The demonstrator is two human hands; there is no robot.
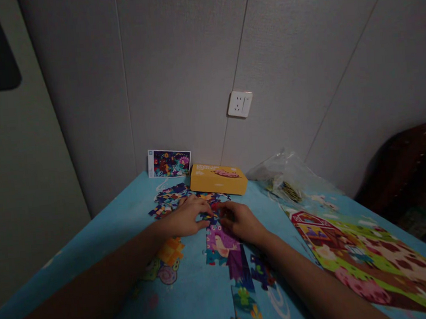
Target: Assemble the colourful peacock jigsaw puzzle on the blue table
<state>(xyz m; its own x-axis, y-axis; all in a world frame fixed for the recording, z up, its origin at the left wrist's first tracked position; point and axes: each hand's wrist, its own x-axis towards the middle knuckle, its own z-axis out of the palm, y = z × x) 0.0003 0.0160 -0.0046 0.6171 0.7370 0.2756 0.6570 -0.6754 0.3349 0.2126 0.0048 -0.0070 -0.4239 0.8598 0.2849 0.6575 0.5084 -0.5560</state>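
My left hand [188, 216] reaches over the loose puzzle pieces [170, 197], fingers stretched out and thumb apart. Facing it, my right hand [242, 221] is curled, with its fingertips at a small red puzzle piece [214, 206]; the fingers partly hide their contact with it. Just below both hands lies a joined puzzle strip [221, 245], purple with a pale bird, which runs down toward me. A separate dark puzzle cluster [260, 271] lies beside my right forearm. Near my left forearm are joined orange pieces [170, 251].
Behind the pieces stand a picture card [169, 163] and a yellow box [218, 179] near the wall. A clear plastic bag [286, 176] with pieces inside lies to the right. An assembled farm puzzle [372, 260] covers the right side of the blue tablecloth [104, 237].
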